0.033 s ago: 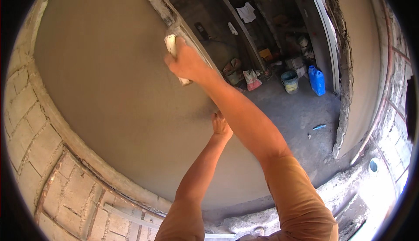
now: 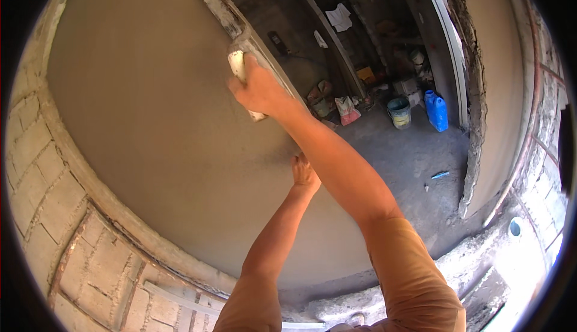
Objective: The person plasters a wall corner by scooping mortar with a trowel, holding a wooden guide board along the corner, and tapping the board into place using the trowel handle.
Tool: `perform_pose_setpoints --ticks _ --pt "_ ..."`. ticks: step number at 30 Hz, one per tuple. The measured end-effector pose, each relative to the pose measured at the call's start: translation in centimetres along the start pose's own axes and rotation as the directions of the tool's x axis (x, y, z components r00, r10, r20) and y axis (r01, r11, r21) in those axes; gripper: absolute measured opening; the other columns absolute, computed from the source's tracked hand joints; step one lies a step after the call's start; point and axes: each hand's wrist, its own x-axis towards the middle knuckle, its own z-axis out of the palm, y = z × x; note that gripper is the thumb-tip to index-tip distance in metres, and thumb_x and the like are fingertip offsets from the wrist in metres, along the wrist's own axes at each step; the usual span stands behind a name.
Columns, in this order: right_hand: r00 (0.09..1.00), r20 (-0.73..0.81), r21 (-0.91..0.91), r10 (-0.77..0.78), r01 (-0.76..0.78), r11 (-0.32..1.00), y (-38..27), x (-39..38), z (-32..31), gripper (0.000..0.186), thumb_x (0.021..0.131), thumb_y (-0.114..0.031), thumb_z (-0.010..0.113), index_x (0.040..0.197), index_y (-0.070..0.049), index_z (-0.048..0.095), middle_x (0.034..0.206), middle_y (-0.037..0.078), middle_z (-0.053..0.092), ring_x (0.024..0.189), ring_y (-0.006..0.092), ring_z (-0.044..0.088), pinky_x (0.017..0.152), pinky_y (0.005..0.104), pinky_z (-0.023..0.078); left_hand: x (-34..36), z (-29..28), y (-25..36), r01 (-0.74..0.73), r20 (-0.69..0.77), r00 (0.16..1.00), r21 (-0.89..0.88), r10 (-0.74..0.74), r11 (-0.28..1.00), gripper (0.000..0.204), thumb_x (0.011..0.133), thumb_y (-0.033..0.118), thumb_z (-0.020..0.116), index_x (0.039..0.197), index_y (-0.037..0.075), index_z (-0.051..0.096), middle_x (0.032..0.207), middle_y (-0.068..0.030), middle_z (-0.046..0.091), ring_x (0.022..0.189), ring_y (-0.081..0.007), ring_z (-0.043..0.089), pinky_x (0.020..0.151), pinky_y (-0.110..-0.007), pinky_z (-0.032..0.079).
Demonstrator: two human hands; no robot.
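Note:
My right hand (image 2: pixel 262 88) is closed around a pale, narrow plastering float (image 2: pixel 238 64), held close to the smooth grey-brown plastered wall (image 2: pixel 150 91). Part of the float is covered by my fingers. Just beyond that hand, a plaster-smeared plank (image 2: pixel 220 11) lies along the wall's edge by the doorway. Lower down, my left hand (image 2: pixel 306 174) is at the same wall edge, its visible fingers bent against it. My right forearm crosses over and hides part of the left hand.
Through the doorway on the right stand a bucket (image 2: pixel 399 113), a blue jug (image 2: pixel 436 111) and a red-and-white sack (image 2: pixel 347 110). A small blue object (image 2: pixel 440 175) lies on the floor. Bare block wall (image 2: pixel 45 182) borders the plaster at left; a rough broken edge (image 2: pixel 475 103) stands at right.
My right hand and the float have shifted very slightly down and to the right. The left hand stays in place.

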Motion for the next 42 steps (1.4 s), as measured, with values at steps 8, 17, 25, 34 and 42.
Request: perform_pose_setpoints --ticks 8,17,25,34,42 --pt "0.919 0.246 0.296 0.307 -0.373 0.879 0.0 1.7 -5.4 0.049 0.095 -0.027 0.057 0.125 0.009 0.044 0.100 0.033 0.069 0.084 0.0386 0.074 0.082 0.0473 0.057 0.4 -0.9 0.9 0.014 0.206 0.976 0.272 -0.073 0.962 0.057 0.089 0.016 0.067 0.144 0.010 0.052 0.162 -0.0183 0.034 0.092 -0.0254 0.066 0.079 -0.049 0.049" --pt "0.860 0.326 0.198 0.394 -0.469 0.860 -1.7 7.2 -3.3 0.056 0.095 -0.027 0.057 0.137 0.009 0.050 0.123 0.025 0.068 0.110 0.0344 0.071 0.094 0.0446 0.055 -0.1 -0.2 1.2 0.029 0.051 0.998 0.139 -0.036 0.990 0.035 0.088 0.018 0.069 0.122 0.016 0.066 0.137 -0.0082 0.059 0.091 -0.0256 0.067 0.068 -0.046 0.049" --pt "0.909 0.289 0.244 0.299 -0.372 0.896 -3.6 7.6 -2.0 0.057 0.095 -0.028 0.056 0.139 0.008 0.048 0.130 0.028 0.064 0.121 0.0389 0.064 0.101 0.0454 0.051 -0.3 1.3 0.1 0.082 -0.038 0.996 0.009 -0.082 0.997 0.018 0.084 0.020 0.073 0.102 0.016 0.072 0.095 -0.0015 0.067 0.085 -0.0256 0.066 0.065 -0.043 0.048" --pt "0.956 0.252 0.279 0.153 -0.223 0.934 -1.9 -0.4 -3.6 0.051 0.096 -0.031 0.058 0.127 0.008 0.048 0.112 0.033 0.067 0.106 0.0452 0.067 0.095 0.0487 0.052 -0.6 0.1 -0.5 0.033 0.046 0.998 0.143 -0.040 0.989 0.021 0.084 0.019 0.073 0.105 0.017 0.072 0.101 -0.0036 0.065 0.088 -0.0269 0.065 0.069 -0.044 0.051" --pt "0.869 0.202 0.403 0.452 -0.495 0.770 5.7 -29.8 -19.1 0.049 0.098 -0.026 0.064 0.138 -0.001 0.050 0.097 0.008 0.065 0.086 0.0224 0.065 0.077 0.0366 0.052 1.1 -3.2 3.8 0.028 0.172 0.985 -0.028 -0.023 0.999 0.094 0.084 0.029 0.082 0.155 -0.005 0.030 0.169 -0.0238 0.012 0.155 -0.0392 0.022 0.122 -0.043 0.032"
